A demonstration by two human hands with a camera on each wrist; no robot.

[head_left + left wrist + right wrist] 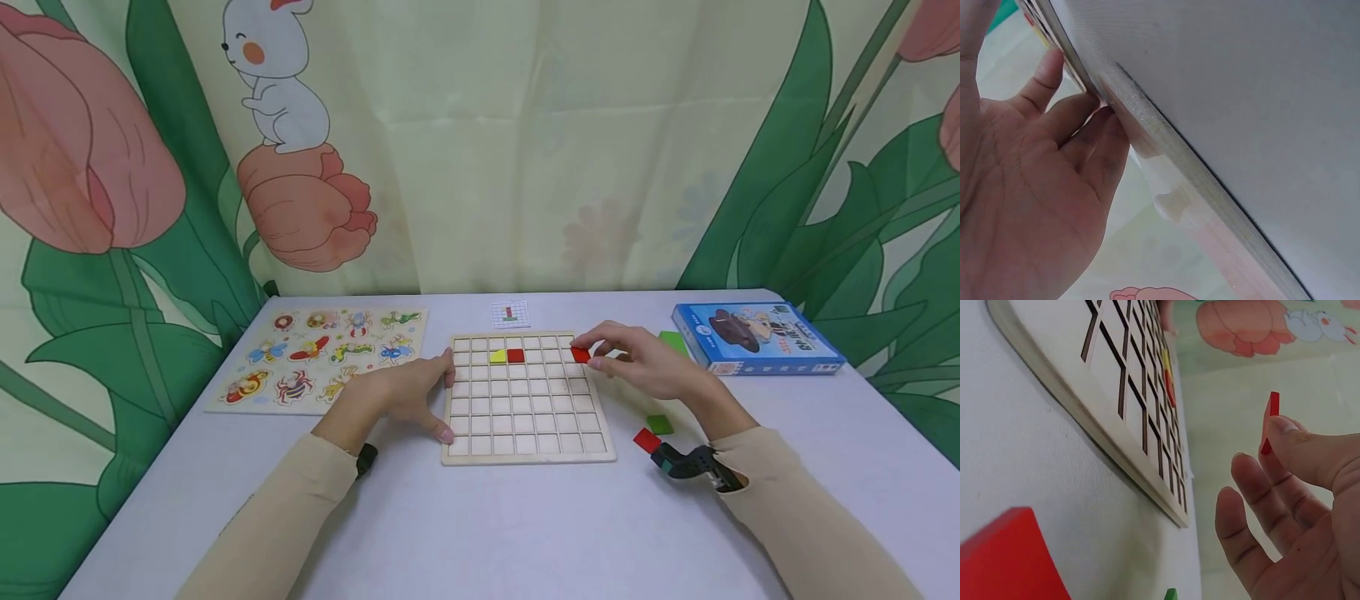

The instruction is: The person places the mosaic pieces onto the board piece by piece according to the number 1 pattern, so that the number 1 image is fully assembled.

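A wooden grid board [528, 458] lies on the table, with a yellow tile [498, 357] and a red tile [515, 356] side by side in its upper cells. My left hand [405, 392] rests against the board's left edge, thumb near the lower corner and fingers farther up. Between thumb and fingertip, my right hand [648, 362] pinches another red square tile [1270, 422], held above the board's upper right edge. Beneath the right wrist lie a loose red tile [647, 440] and a green tile [660, 425].
Behind the board lies a small pattern card [511, 314] showing a coloured grid figure. An insect picture board [300, 358] is on the left. On the right, a blue box [757, 337] sits beside a green piece [673, 342], partly hidden by my hand. A printed curtain [525, 167] hangs behind.
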